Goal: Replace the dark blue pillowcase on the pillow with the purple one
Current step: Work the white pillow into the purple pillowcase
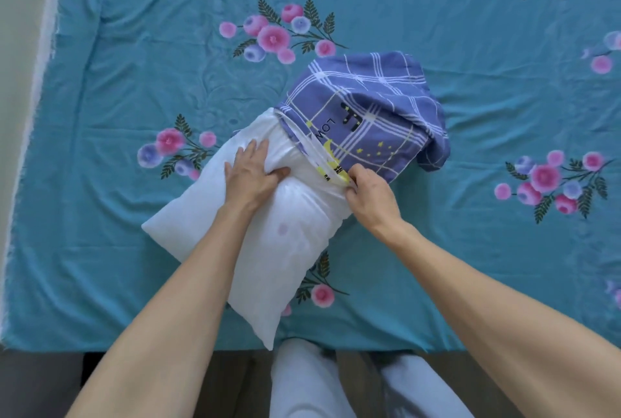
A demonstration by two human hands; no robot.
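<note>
A white pillow (262,249) lies diagonally on the bed, its far end inside a purple checked pillowcase (376,108) printed with stars and letters. The case covers only the far part of the pillow and is bunched at the top right. My left hand (253,175) presses flat on the bare pillow, just below the case's opening. My right hand (369,187) pinches the open hem of the purple case at the pillow's right side. No dark blue pillowcase is in view.
A teal bedsheet (134,64) with pink and blue flower prints covers the bed. The bed's front edge runs along the bottom, with my legs in light trousers (336,384) against it. The sheet's left edge (37,81) meets a pale wall or floor.
</note>
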